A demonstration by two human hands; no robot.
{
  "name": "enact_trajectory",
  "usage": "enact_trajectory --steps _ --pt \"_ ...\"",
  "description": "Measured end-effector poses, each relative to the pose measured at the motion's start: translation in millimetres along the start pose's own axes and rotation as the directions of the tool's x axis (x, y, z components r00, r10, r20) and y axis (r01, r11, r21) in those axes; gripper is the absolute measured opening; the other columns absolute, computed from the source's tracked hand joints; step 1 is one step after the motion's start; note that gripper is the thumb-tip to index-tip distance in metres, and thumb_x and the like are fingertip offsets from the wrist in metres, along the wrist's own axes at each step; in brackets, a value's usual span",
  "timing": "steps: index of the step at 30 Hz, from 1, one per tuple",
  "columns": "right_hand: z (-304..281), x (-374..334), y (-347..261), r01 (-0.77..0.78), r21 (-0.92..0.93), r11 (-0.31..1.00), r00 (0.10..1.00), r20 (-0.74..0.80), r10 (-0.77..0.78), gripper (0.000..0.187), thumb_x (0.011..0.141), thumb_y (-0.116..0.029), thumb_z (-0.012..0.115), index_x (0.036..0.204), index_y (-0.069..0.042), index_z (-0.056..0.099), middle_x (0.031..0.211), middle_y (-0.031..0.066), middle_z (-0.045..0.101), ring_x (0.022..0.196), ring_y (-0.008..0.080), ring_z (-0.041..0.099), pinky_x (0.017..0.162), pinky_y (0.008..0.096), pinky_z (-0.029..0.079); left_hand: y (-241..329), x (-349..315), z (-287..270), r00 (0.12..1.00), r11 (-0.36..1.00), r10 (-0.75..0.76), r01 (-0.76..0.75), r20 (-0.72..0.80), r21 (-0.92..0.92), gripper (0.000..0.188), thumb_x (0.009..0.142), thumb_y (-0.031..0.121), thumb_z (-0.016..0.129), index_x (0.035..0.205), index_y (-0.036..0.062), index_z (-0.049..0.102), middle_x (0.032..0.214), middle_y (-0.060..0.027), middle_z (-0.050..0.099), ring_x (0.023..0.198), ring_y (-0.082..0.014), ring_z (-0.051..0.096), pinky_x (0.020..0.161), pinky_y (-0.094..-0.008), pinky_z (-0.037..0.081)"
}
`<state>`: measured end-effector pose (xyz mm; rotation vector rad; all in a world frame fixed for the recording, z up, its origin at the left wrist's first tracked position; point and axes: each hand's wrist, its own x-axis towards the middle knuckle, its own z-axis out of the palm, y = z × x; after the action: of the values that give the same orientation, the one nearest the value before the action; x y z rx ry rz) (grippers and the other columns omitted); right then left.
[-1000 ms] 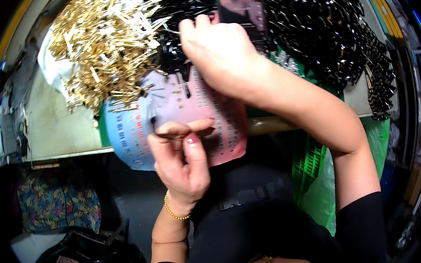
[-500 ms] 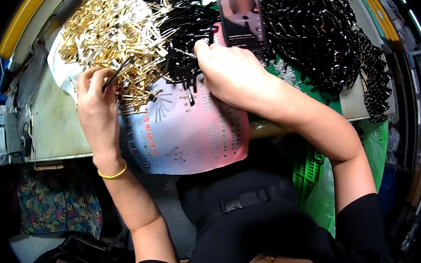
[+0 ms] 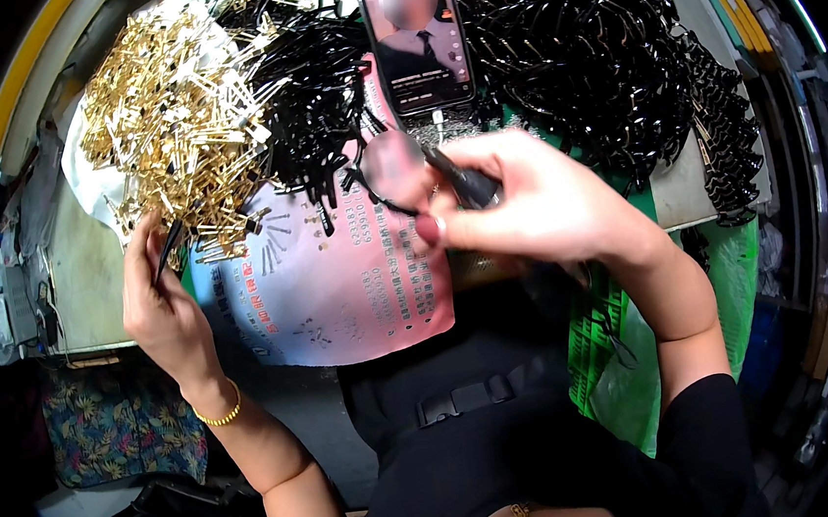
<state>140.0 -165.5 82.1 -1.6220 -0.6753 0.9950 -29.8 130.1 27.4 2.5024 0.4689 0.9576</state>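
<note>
My left hand (image 3: pixel 156 296) is closed around a thin black strip (image 3: pixel 171 245), beside the near edge of a heap of small gold metal pieces (image 3: pixel 174 102). My right hand (image 3: pixel 527 199) is curled over the printed pink-and-blue mat (image 3: pixel 338 295), its fingers smeared by motion. A tool with a black tapered handle (image 3: pixel 475 188) sits in its grip; the working end is hard to make out. Left of those fingers, a curved black piece (image 3: pixel 369 189) and a blurred round patch show. A pile of slim black pieces (image 3: pixel 312 100) lies beyond the mat.
A phone (image 3: pixel 420 46) with a lit screen and a white cable stands at the back middle. Bundles of glossy black pieces (image 3: pixel 594 65) cover the right side of the table. Below the right table edge hangs a green bag (image 3: pixel 741 279). A patterned cloth (image 3: pixel 123 422) hangs at lower left.
My right hand has drawn back from the black pile toward me and right, bringing the black handle into sight. My left hand has come nearer with the black strip. The whole view has shifted slightly.
</note>
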Motion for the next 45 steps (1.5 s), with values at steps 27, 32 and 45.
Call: enact_trajectory --steps 27,32,45 --pt "-1.7 -86.4 41.3 -0.029 0.559 0.828 0.93 -0.289 0.228 0.018 0.095 -0.013 0.074 0.1 0.0 0.064 0.087 0.006 0.072 0.054 0.0047 0.06 0.047 0.0187 0.048 167.8 -98.2 70.6 0.772 0.585 0.026 0.503 0.635 -0.636 0.02 0.096 -0.004 0.062 0.115 -0.003 0.069 0.082 -0.0087 0.069 0.063 -0.0132 0.062 0.061 -0.026 0.049" --pt "7.6 -92.4 42.9 -0.13 0.402 0.906 0.938 -0.248 0.244 0.011 0.096 -0.007 0.071 0.102 -0.002 0.064 0.108 0.0139 0.074 0.065 0.0084 0.063 0.054 0.0229 0.051 167.7 -95.6 74.0 0.812 0.701 0.19 0.281 0.552 -0.656 0.017 0.094 -0.002 0.066 0.111 -0.0015 0.069 0.089 -0.0119 0.073 0.071 -0.0245 0.068 0.067 -0.033 0.053" --pt "-37.7 -117.9 48.2 -0.151 -0.904 0.399 0.985 -0.173 -0.02 0.042 0.097 -0.014 0.061 0.138 -0.021 0.055 0.094 0.0131 0.054 0.07 0.0273 0.066 0.052 0.0372 0.052 168.0 -91.5 80.1 0.732 0.564 0.007 0.56 0.681 -0.607 0.03 0.11 0.008 0.043 0.137 -0.0033 0.047 0.124 -0.0212 0.068 0.065 -0.0035 0.055 0.054 -0.0167 0.038"
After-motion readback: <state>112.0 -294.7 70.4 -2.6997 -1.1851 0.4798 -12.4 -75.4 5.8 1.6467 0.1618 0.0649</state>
